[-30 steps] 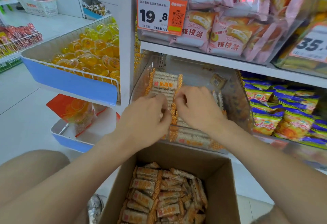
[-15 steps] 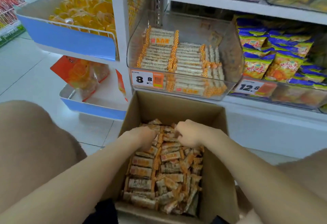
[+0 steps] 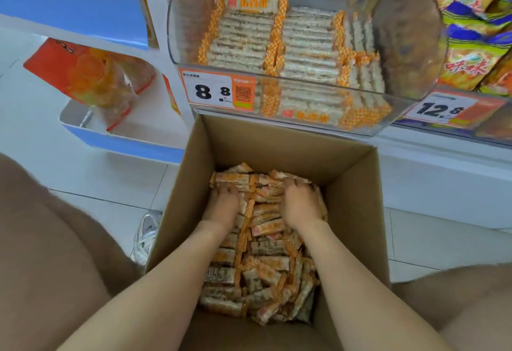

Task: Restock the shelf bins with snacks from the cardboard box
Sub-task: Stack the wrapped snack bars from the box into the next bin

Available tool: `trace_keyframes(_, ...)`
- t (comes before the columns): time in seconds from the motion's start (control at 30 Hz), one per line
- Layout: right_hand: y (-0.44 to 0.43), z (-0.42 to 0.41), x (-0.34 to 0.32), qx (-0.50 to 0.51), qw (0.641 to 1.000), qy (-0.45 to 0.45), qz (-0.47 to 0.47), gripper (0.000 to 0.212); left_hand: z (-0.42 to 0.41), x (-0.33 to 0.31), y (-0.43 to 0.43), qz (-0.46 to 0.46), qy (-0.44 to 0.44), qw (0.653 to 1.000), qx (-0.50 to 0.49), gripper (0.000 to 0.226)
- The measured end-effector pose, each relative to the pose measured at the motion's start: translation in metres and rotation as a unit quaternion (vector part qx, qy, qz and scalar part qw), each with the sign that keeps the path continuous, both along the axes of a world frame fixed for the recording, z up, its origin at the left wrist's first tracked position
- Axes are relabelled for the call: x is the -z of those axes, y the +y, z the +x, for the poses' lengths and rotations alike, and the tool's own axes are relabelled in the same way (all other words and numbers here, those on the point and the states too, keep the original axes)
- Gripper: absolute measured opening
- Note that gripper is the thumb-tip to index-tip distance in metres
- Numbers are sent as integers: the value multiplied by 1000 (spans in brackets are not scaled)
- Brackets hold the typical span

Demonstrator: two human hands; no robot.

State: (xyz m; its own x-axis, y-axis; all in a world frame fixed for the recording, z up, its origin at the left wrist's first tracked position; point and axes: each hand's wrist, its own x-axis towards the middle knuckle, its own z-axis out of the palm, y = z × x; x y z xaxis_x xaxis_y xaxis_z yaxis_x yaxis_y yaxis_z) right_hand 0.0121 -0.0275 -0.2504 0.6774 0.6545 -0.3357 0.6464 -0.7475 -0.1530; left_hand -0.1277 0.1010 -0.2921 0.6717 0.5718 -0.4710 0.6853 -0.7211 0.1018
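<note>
- Crouched right over the cardboard box (image 3: 357, 212), bare knees on either side, forearms reaching in over its near edge.
- Inside, a loose heap of snack bars (image 3: 266, 264) in orange-and-white wrappers, pointing every which way and spread wall to wall.
- Up near the far wall of the box: left hand (image 3: 221, 206) palm-down on the left of the heap, right hand (image 3: 300, 204) palm-down on the right, with a strip of bars between them.
- Fingertips of both bent down onto the far-end bars. Can't tell whether clamped on a bundle or just pressing. Looks like mid-scoop, at a guess.
- Key bit for the next move: clear bin (image 3: 410, 46) straight ahead and above, just past the box's far edge. So up and forward, with both hands about equally close.
- In the bin, stacked bars (image 3: 243, 43) lying long-axis left to right in tidy rows, a few on edge toward the right wall, back right corner bare. Probably worth turning a messy handful crosswise to match.
- Orange 8.8 price tag (image 3: 216, 91) on the bin's front left corner.
- Chip bags (image 3: 471, 32) in the next bin right, behind a 12.8 tag (image 3: 440, 108).
- Off left, a blue-edged tray (image 3: 110, 140) holding an orange bag (image 3: 91, 73).
- Pale tile floor (image 3: 110, 184) underneath, with a silvery shoe (image 3: 146, 234) beside the box's left wall.
</note>
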Motion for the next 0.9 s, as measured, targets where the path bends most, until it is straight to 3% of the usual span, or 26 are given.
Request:
trace_keyframes(0.07, 4, 5, 15, 52, 996, -18, 66, 46, -1, 2, -1, -22, -11, 1000, -19, 55)
trace_keyframes(0.13, 7, 10, 30, 72, 993, 23, 86, 52, -4, 1, -1, -27, -13, 999, -14, 57)
trace_keyframes(0.2, 5, 13, 41, 56, 995, 55, 58, 50, -5, 0, -2, -26, -3, 1000, -13, 57)
trace_keyframes(0.33, -6, 15, 54, 9, 1000, 10, -21, 56, -9, 2, -7, -82, -9, 996, -24, 54)
trace_keyframes(0.5, -14, 17, 67, -16, 999, -5, -31, 51, -11, -3, -5, -117, -78, 988, -63, 41)
trace_keyframes(0.67, -12, 21, 49, 34, 994, 81, 65, 10, -7, -22, 4, -181, -155, 966, -104, 41)
trace_keyframes(0.8, -10, 6, 36, 29, 986, 163, 37, 31, -16, -44, 7, -169, -164, 965, -118, 49)
trace_keyframes(0.9, -11, -5, 35, 44, 980, 191, 36, 23, -21, -63, 8, -154, -177, 966, -110, 56)
